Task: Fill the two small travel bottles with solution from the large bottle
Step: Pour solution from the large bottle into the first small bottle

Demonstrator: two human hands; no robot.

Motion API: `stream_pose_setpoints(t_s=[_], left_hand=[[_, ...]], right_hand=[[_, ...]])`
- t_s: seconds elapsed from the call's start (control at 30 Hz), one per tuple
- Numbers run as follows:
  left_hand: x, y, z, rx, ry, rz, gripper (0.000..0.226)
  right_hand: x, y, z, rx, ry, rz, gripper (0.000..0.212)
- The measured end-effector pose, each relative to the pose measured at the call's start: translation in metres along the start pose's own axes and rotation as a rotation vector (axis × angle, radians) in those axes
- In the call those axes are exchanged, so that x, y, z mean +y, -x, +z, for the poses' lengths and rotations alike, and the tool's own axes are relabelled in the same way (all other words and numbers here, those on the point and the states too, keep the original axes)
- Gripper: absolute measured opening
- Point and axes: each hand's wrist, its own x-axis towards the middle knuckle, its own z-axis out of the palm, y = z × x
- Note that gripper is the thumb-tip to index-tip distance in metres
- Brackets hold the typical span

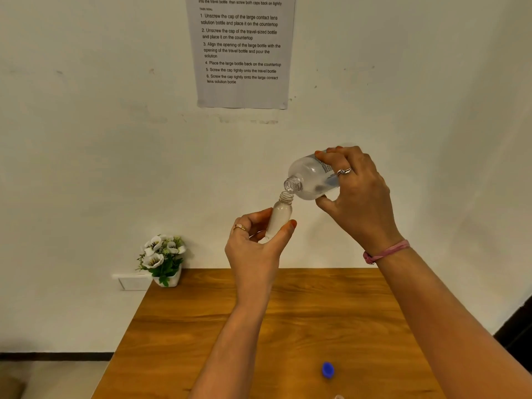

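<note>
We hold both bottles up in the air, above the far edge of the wooden table (201, 326). Our left hand (256, 243) grasps the small travel bottle (278, 218) between the thumb and the fingers. The little bottle has no cap on and leans a bit to the right, with its open mouth pointing up. It looks cloudy white inside.

Our right hand (355, 194) is wrapped around the large bottle (312, 177), with the fingers over the top and the thumb under it. The big bottle is clear, has no cap, and lies tipped on its side. Its open mouth points down and to the left, just above the mouth of the little bottle. The two mouths are very close; we cannot tell if they touch. We cannot see any liquid running out.

A blue cap (328, 370) lies on the table near the front edge, toward the right side. A small pot of white flowers (164, 259) sits at the far left corner of the table. A sheet of paper (241, 50) with printed steps hangs on the wall. We wear a pink band (385, 251) on the right wrist and a ring on each hand.
</note>
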Motion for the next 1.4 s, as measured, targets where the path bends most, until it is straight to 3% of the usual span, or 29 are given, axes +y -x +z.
stream_pose_setpoints(t_s=[0.23,0.5,0.77,1.17,1.4], left_hand=[[-0.005,0.001,-0.003,0.001,0.015,-0.028,0.036],[-0.024,0.012,-0.013,-0.034,0.031,-0.067,0.036],[-0.085,0.049,-0.038,-0.151,-0.066,-0.163,0.034],[-0.182,0.115,-0.073,-0.251,-0.411,-0.351,0.028],[-0.222,0.152,-0.085,-0.278,-0.546,-0.5,0.038]], right_hand=[[-0.002,0.008,0.006,-0.104,-0.07,0.121,0.067],[0.002,0.028,0.016,-0.286,-0.439,0.491,0.071],[0.006,0.088,0.027,-0.396,-0.614,0.744,0.073],[0.022,0.156,0.014,-0.463,-0.609,0.797,0.074],[0.036,0.185,0.012,-0.511,-0.603,0.845,0.073]])
